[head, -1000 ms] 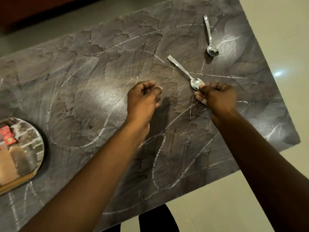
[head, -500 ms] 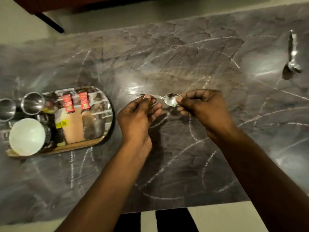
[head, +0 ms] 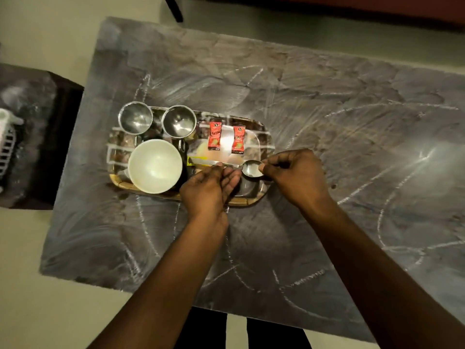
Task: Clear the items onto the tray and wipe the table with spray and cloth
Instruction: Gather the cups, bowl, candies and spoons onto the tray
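A steel spoon (head: 252, 168) hangs level over the front right part of the mirrored tray (head: 266, 137). My right hand (head: 294, 176) pinches its bowl end, and my left hand (head: 210, 191) pinches the handle near its middle. On the tray stand two steel cups (head: 136, 117) (head: 179, 121), a white bowl (head: 155, 166) and two red sachets (head: 214, 134) (head: 238, 139). The tray rests on the dark marble table (head: 327, 122), near its left end.
A dark side stand (head: 32, 137) with a white plastic object (head: 7, 144) sits left of the table. Pale floor surrounds the table. White streaks cross the tabletop. No second spoon shows in this view.
Both hands have carried the spoon leftward from mid-table to over the tray. The view swung left; the second spoon at the table's right has left the frame.
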Motion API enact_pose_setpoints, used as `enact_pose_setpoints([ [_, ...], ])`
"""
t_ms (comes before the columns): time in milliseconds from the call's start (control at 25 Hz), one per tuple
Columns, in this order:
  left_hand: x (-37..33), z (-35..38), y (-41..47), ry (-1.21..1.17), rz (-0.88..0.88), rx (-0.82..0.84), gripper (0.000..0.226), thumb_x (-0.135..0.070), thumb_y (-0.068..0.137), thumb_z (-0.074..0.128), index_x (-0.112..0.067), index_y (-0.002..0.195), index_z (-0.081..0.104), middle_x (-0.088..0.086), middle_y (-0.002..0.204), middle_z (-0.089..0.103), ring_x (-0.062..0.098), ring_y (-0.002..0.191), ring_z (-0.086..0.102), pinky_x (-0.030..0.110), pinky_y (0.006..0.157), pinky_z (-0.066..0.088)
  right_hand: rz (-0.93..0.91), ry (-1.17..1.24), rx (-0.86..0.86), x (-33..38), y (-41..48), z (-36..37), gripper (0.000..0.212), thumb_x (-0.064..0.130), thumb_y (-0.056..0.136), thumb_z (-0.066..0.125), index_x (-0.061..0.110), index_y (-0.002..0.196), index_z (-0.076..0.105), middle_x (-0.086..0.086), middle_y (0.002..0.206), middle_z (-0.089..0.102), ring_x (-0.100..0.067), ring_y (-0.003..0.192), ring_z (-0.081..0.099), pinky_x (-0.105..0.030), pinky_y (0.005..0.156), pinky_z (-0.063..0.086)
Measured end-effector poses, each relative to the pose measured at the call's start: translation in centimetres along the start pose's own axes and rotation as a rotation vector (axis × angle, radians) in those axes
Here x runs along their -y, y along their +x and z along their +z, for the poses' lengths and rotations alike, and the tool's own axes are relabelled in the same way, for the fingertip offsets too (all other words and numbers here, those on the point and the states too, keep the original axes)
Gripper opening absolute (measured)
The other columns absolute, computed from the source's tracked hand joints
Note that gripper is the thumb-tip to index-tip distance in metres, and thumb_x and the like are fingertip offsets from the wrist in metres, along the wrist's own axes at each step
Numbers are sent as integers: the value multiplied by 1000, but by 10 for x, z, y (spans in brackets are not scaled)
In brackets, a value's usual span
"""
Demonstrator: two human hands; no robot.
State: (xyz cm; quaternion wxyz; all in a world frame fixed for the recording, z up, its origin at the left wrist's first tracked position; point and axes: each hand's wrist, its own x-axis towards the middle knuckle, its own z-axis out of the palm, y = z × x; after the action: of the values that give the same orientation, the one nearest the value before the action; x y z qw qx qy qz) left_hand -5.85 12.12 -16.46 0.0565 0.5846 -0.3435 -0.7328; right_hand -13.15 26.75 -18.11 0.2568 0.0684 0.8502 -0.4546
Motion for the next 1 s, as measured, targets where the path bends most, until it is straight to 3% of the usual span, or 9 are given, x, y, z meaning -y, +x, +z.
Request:
enact_pose_setpoints([
  [120,-4,1,11,-6,-34,-14,9,3,107,65,9,102,69,21,84,76,18,56,80,23,58,67,2,-108,-26,4,3,7,8,27,86,86,32,81,83,22,73,76,0,73,76,-37,80,66],
  [200,-4,1,14,12,-58,-15,12,3,107,65,6,97,68,21,85,76,18,55,80,24,58,67,-4,-161,-28,6,6,8,2,30,88,83,31,87,84,18,79,79,-4,75,77,-40,78,66],
  [400,-5,1,17,35,-78,-12,13,3,107,65,5,95,69,19,82,77,18,55,80,26,63,70,-9,-204,-52,7,10,11,12,32,89,80,26,97,86,10,87,82,-11,78,78,-44,78,66],
  [600,-5,3,21,44,-76,-9,12,4,106,67,5,95,69,11,64,79,19,57,81,29,65,71,-20,-197,-102,6,9,14,9,31,87,82,30,96,85,15,80,79,0,73,74,-29,67,60],
  [720,-5,3,21,46,-69,-8,11,3,106,68,5,95,69,13,66,80,20,58,82,29,64,71,-20,-197,-108,6,7,15,10,31,87,83,31,96,83,18,79,77,3,73,72,-24,64,54],
  [1000,-3,2,19,36,-47,-8,8,1,105,70,4,98,70,11,65,80,19,59,82,30,67,71,-20,-158,-100,5,3,15,13,27,87,82,29,100,83,16,79,77,-1,76,74,-39,77,66],
])
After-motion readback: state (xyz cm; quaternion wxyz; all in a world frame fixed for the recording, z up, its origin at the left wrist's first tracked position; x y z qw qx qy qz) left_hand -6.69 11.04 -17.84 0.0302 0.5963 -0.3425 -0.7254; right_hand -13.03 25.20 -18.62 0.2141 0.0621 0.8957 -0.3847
